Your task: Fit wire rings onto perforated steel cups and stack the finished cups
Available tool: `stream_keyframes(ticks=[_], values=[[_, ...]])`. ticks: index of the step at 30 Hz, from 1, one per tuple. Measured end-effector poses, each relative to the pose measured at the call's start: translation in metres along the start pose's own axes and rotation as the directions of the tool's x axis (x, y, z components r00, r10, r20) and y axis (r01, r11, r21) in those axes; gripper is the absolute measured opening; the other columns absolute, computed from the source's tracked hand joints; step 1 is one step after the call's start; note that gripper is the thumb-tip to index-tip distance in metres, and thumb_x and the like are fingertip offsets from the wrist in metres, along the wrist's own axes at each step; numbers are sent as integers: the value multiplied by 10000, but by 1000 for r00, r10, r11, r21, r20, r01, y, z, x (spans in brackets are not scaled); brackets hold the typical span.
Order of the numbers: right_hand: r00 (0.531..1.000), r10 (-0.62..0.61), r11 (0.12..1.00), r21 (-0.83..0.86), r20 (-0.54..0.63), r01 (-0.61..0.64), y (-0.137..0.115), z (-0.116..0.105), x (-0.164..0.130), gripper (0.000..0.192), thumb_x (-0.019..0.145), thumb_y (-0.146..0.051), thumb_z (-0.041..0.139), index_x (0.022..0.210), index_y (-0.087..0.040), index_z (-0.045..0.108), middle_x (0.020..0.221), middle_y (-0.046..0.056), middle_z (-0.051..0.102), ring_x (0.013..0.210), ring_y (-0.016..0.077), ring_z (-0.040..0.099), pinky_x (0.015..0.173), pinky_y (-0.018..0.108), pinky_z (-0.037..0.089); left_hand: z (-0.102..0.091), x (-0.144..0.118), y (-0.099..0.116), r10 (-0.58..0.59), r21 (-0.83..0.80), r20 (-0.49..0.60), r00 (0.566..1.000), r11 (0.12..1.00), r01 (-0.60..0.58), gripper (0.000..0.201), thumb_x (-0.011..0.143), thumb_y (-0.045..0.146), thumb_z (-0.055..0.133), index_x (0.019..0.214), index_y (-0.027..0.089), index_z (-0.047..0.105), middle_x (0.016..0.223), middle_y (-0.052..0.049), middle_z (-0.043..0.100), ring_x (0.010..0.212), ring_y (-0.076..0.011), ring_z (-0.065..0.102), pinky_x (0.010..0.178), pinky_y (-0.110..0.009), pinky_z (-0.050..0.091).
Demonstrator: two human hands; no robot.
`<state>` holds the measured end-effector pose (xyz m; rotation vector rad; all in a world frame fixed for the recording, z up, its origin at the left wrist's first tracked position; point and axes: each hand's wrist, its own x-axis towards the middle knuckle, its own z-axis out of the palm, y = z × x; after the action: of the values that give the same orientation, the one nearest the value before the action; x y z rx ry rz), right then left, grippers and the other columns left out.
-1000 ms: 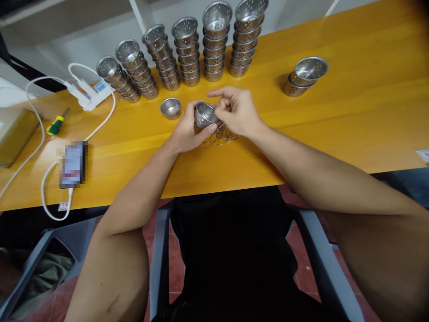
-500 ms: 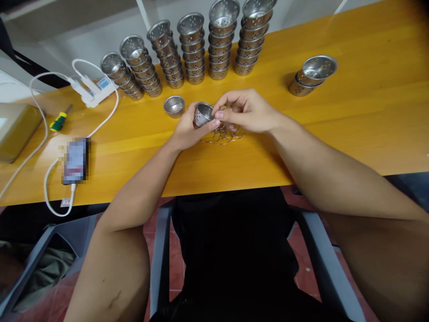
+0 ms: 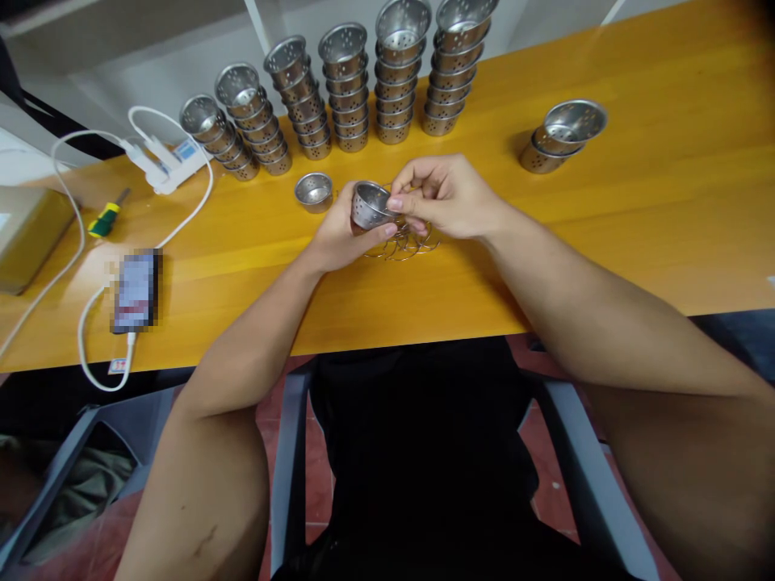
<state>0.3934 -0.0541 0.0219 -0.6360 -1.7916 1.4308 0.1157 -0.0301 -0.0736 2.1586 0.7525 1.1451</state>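
My left hand (image 3: 339, 234) is wrapped round a small perforated metal cup (image 3: 370, 208), tilted with its mouth up and toward the right. With thumb and fingers pinched together, my right hand (image 3: 441, 194) grips the right side of the cup's rim. Whether a thin wire is also in that pinch I cannot make out. Below both hands lies a loose heap of thin wire rings (image 3: 404, 246), partly hidden by my fingers. Just left of my left hand, another perforated cup (image 3: 313, 194) stands upright on the table.
Several tall stacks of perforated cups (image 3: 344, 89) line the table's back edge. Farther right stands a short stack of cups (image 3: 548, 153). On the left are a white power strip (image 3: 182, 165), a screwdriver (image 3: 104, 219), a phone on a cable (image 3: 136, 290) and a box (image 3: 36, 234).
The held cup has turned slightly, showing more of its mouth. My right thumb and fingers have shifted a little along its rim. The other things stay put.
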Motion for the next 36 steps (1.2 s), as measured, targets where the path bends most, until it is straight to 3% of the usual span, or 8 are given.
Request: stream_keyframes(ticks=[9,14,19,23,27,32,36], values=[[1000,-26,999,-33,2,26,1,3,2,787,823,-1007,1169,1000,-339,792,633,-45,636,518,179,505,446,343,425,-3,1,4,-26,-45,0,1000,999,25,1006,1001,1057,909,1590,291,633,1402,-92,778,1255,-310,890,1166,-582,793],[1000,-17,998,-66,-20,15,1,3,0,772,828,-1034,1145,1004,-357,818,646,-42,630,545,198,531,467,371,476,-2,0,-1,-5,-30,-2,1000,1000,5,977,1026,1047,889,1610,307,632,1425,-90,761,1275,-313,877,1207,-599,772],[988,-63,991,-127,-139,46,14,1,4,834,801,-1036,1162,1164,-346,865,886,25,765,816,265,716,683,436,677,0,1,-4,-18,-8,-40,999,1000,17,1047,993,1090,881,1626,308,590,1449,-94,754,1327,-323,863,1263,-619,747],[967,-127,971,-228,-220,76,15,-1,6,916,799,-1094,1116,1240,-327,880,1159,110,829,1018,336,782,835,495,728,-1,3,-10,-47,14,-115,992,999,48,1120,954,1118,888,1652,307,559,1527,-138,750,1454,-375,830,1373,-651,677],[966,-160,935,-345,-205,82,8,1,3,828,868,-1101,1054,1190,-352,904,1289,152,828,1242,419,783,950,539,746,-4,2,-17,-48,18,-153,987,999,51,1132,972,1081,904,1717,321,521,1606,-166,739,1530,-392,805,1410,-630,650],[979,-158,930,-352,-126,105,10,3,0,799,905,-1098,1023,1189,-355,939,1390,148,800,1286,412,762,973,531,729,-1,0,-20,-16,45,-125,992,999,21,1193,992,1086,874,1829,350,447,1688,-170,693,1638,-413,756,1457,-637,622],[981,-174,924,-358,-91,130,15,4,1,801,920,-1085,1023,1202,-340,947,1437,164,792,1404,439,753,1093,554,735,4,1,-15,-5,12,-125,992,1000,7,1171,999,1080,877,1811,351,453,1679,-163,698,1602,-392,796,1433,-615,667]])
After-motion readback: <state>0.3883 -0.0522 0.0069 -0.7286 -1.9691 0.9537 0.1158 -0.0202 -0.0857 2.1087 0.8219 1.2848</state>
